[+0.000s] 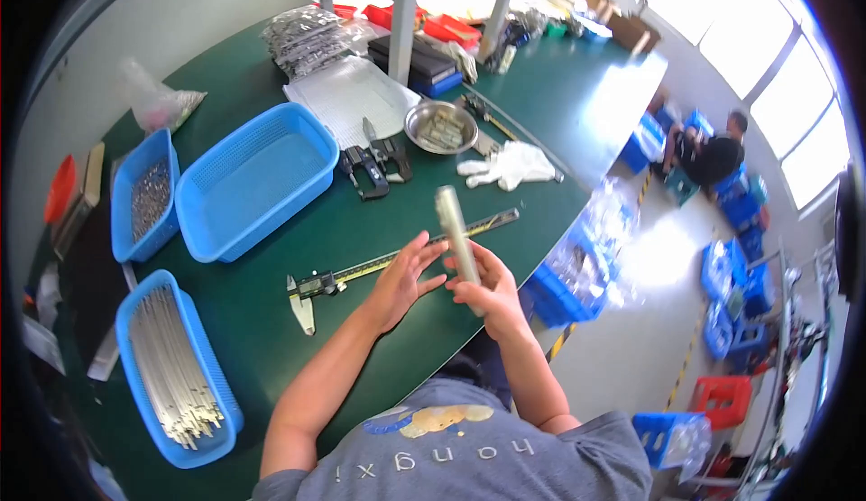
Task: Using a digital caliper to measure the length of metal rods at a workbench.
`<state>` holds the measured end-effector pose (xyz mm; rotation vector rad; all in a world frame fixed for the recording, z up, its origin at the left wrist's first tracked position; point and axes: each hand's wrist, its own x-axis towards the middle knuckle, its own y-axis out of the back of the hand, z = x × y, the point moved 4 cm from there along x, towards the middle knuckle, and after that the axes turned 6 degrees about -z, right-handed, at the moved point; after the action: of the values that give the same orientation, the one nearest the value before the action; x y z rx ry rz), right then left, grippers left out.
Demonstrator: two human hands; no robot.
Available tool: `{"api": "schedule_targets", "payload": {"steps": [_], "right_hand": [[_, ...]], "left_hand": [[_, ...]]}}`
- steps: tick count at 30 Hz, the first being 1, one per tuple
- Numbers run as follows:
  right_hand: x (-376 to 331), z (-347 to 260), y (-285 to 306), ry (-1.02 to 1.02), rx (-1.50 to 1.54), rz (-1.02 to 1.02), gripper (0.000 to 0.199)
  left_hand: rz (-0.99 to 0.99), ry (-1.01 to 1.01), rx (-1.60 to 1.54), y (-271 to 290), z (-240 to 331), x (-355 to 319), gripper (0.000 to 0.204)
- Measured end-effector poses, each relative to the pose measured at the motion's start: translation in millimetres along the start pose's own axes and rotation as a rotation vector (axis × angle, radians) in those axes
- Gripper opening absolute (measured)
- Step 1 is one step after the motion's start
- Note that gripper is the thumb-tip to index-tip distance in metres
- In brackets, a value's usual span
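Observation:
My right hand (494, 292) grips a pale, smooth cylindrical rod (456, 230), held up at a tilt over the table's front edge. My left hand (401, 283) is beside it with fingers spread; its fingertips are close to the rod, and I cannot tell whether they touch it. Just beyond my left hand, a long digital caliper (317, 283) lies across the green table, partly behind my hands. Farther off lie two dark smaller calipers (364, 174), a white glove (510, 167) and a round metal bowl (441, 128) containing short pale pieces.
At the left stand a blue basket of long pale rods (147, 295), a bare blue basket (257, 181) and a narrow one with small metal parts (167, 145). A white tray (347, 95) and grey posts (405, 23) stand behind. People sit at the far table and on the right.

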<state>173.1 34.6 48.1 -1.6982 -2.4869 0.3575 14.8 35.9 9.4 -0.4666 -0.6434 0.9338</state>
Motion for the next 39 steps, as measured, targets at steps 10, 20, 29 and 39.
{"api": "schedule_targets", "payload": {"steps": [10,20,29,39], "right_hand": [[241,-146,68,0.167,-1.269,0.377,0.111],[434,-109,59,0.261,-1.386,0.096,0.102],[393,-127,97,0.697,-1.509,-0.038,0.050],[104,-20,-48,0.805,-1.454,-0.684,0.026]], "left_hand": [[-0.126,0.319,-0.195,5,-9,17,0.056],[-0.192,0.437,-0.187,-2,-15,12,0.062],[-0.178,0.314,-0.101,-5,-31,38,0.042],[0.153,0.063,1.262,-83,69,-38,0.036]]}}
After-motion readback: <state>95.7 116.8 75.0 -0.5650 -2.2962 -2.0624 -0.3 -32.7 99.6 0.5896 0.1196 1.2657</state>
